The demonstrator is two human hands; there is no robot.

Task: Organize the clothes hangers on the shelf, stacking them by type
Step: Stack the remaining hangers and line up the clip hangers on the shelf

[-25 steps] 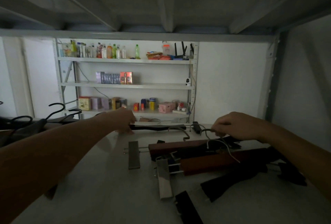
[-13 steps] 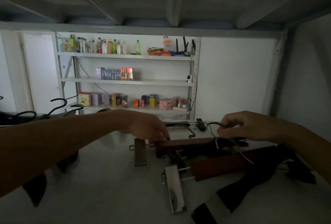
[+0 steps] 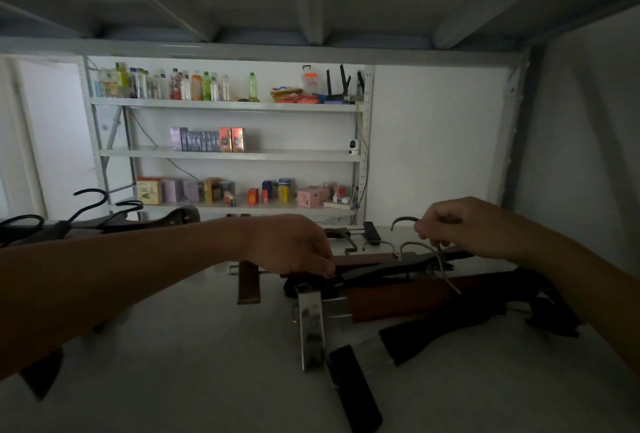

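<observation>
A person's two hands work through a tangle of clothes hangers on a dim white shelf (image 3: 180,356).

Across the room a bright metal rack (image 3: 228,155) carries bottles, boxes and a small camera. On the near shelf, the pile of wooden clip hangers (image 3: 408,297) lies to the right of centre, brown and dark bars crossing one another, metal clips sticking out toward the viewer. A second group of dark hangers (image 3: 104,221) with black hooks rests at the far left edge, partly behind the left forearm. The left hand (image 3: 294,245) reaches in, fingers curled down onto the left end of a dark bar in the pile; whether it actually grips is hard to tell. The right hand (image 3: 450,225) pinches a metal hook (image 3: 403,221) just above the pile.
</observation>
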